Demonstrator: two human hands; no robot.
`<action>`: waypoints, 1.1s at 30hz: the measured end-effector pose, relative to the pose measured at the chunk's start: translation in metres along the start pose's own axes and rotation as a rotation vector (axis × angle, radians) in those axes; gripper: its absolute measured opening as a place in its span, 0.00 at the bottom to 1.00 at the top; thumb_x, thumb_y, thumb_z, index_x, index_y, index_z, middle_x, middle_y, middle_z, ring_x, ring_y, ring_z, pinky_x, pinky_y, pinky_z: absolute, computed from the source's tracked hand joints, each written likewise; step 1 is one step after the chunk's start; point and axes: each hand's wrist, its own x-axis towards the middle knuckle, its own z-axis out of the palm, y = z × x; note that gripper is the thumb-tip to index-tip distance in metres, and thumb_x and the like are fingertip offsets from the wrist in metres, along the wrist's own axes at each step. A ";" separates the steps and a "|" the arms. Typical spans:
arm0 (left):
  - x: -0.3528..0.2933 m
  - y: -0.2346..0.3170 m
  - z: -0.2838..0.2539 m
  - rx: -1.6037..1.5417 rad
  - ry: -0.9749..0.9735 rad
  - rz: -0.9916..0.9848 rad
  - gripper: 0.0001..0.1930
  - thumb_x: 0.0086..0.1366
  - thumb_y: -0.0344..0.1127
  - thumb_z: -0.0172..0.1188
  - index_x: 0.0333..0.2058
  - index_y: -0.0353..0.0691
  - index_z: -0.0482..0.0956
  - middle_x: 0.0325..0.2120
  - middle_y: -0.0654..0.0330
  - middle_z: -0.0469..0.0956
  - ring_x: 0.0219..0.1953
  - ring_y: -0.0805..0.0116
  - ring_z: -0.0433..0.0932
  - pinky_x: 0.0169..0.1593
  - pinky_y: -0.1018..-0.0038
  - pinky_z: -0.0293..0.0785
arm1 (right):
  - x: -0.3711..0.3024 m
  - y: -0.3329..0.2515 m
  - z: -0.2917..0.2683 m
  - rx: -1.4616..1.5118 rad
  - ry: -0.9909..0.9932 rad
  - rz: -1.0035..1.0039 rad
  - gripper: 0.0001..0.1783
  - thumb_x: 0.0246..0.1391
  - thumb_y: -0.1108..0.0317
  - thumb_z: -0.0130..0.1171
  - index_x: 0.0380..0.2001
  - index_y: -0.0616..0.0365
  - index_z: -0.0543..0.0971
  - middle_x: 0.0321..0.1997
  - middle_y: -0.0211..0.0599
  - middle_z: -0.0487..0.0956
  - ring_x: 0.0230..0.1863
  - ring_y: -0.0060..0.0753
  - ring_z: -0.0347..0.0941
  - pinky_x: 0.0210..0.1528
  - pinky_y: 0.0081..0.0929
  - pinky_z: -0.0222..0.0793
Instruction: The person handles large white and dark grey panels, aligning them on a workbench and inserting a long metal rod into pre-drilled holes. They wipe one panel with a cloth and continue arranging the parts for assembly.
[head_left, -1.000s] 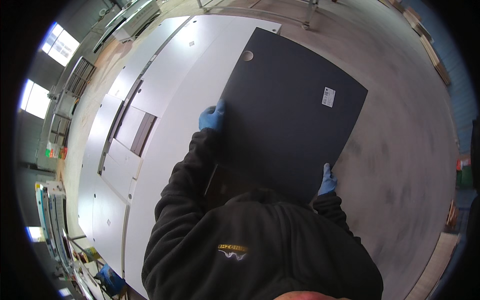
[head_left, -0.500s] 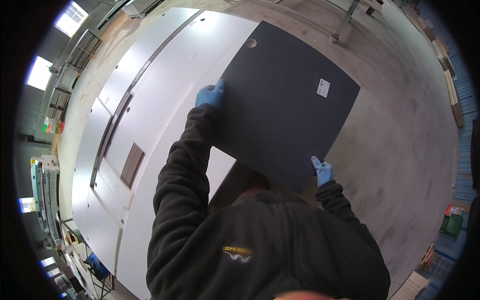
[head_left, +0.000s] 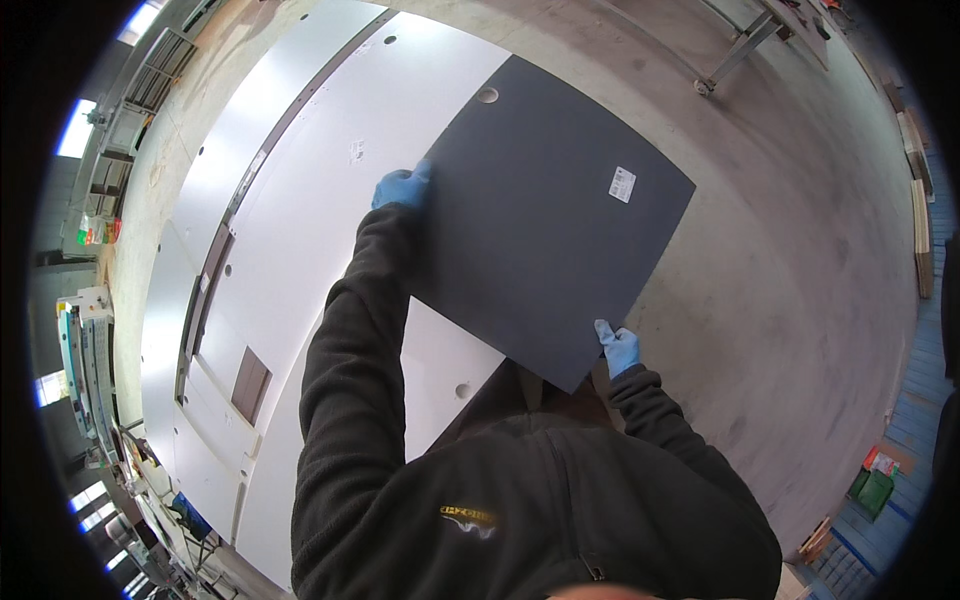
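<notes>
A dark grey panel (head_left: pixel 540 220) is held tilted in front of me, between both hands. It has a round hole near its far left corner and a white label (head_left: pixel 622 184) towards its right side. My left hand (head_left: pixel 402 187), in a blue glove, is closed on the panel's left edge, its thumb on the face. At the near right edge my right hand (head_left: pixel 618 346), also blue-gloved, grips the panel with the thumb on top; its other fingers are partly hidden. Beneath and left of the panel lie large white panels (head_left: pixel 300 190) with small round holes.
A brown rectangular piece (head_left: pixel 251 385) shows among the white panels at left. A wheeled metal frame (head_left: pixel 740 50) stands at the far right. Bare concrete floor (head_left: pixel 770 270) stretches to my right. Racks (head_left: pixel 150 80) and machines (head_left: pixel 88 360) line the left side.
The grey panel and both hands have shifted slightly left and towards me in the view. More of the white panel with a round hole shows beneath it. Both grips stay the same.
</notes>
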 end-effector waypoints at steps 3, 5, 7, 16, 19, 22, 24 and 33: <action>0.063 0.026 0.012 0.042 -0.055 -0.018 0.36 0.62 0.65 0.55 0.44 0.33 0.86 0.43 0.41 0.84 0.51 0.46 0.82 0.58 0.59 0.74 | 0.056 -0.027 0.003 -0.060 -0.057 0.016 0.36 0.56 0.44 0.71 0.13 0.60 0.67 0.15 0.34 0.62 0.21 0.27 0.54 0.26 0.37 0.61; 0.113 0.037 0.013 0.070 -0.026 -0.032 0.36 0.62 0.66 0.55 0.44 0.34 0.87 0.43 0.41 0.85 0.51 0.46 0.83 0.57 0.59 0.74 | 0.099 -0.051 0.020 -0.125 -0.100 0.006 0.36 0.56 0.41 0.70 0.14 0.62 0.69 0.15 0.39 0.65 0.20 0.31 0.58 0.27 0.39 0.63; 0.153 0.041 0.017 0.100 0.008 -0.050 0.36 0.62 0.68 0.56 0.44 0.35 0.87 0.42 0.44 0.85 0.50 0.48 0.83 0.57 0.60 0.75 | 0.130 -0.071 0.033 -0.199 -0.123 -0.040 0.37 0.57 0.39 0.68 0.15 0.64 0.71 0.16 0.45 0.69 0.19 0.36 0.62 0.29 0.41 0.66; 0.215 0.045 0.048 0.369 0.139 0.175 0.28 0.70 0.60 0.51 0.42 0.39 0.86 0.39 0.44 0.85 0.47 0.43 0.82 0.53 0.57 0.76 | 0.152 -0.125 0.047 -0.309 -0.358 0.073 0.35 0.59 0.41 0.66 0.20 0.67 0.75 0.21 0.40 0.77 0.26 0.27 0.73 0.34 0.36 0.71; 0.203 0.056 0.054 0.520 0.324 0.297 0.19 0.70 0.43 0.55 0.50 0.36 0.82 0.40 0.42 0.84 0.49 0.43 0.81 0.53 0.57 0.76 | 0.173 -0.148 0.049 -0.397 -0.598 0.141 0.34 0.62 0.39 0.60 0.28 0.67 0.82 0.29 0.44 0.86 0.32 0.37 0.82 0.42 0.34 0.75; 0.167 0.060 0.051 0.270 0.733 0.705 0.21 0.67 0.36 0.57 0.55 0.33 0.78 0.47 0.42 0.82 0.51 0.44 0.80 0.58 0.57 0.74 | 0.189 -0.170 0.034 -0.448 -0.798 0.177 0.32 0.63 0.41 0.60 0.31 0.66 0.83 0.31 0.41 0.87 0.36 0.34 0.82 0.45 0.31 0.74; 0.128 0.057 0.050 0.169 0.599 0.590 0.25 0.66 0.34 0.58 0.60 0.32 0.74 0.58 0.41 0.75 0.60 0.42 0.73 0.64 0.56 0.69 | 0.195 -0.183 0.020 -0.434 -0.820 0.160 0.32 0.63 0.39 0.56 0.31 0.63 0.85 0.32 0.42 0.87 0.37 0.43 0.83 0.47 0.38 0.75; -0.059 0.017 0.143 0.260 0.323 0.069 0.45 0.60 0.50 0.67 0.71 0.36 0.59 0.71 0.34 0.54 0.72 0.34 0.54 0.72 0.49 0.54 | 0.346 -0.206 -0.063 -0.416 0.253 -0.846 0.20 0.53 0.62 0.70 0.44 0.64 0.81 0.49 0.50 0.82 0.52 0.56 0.78 0.57 0.47 0.74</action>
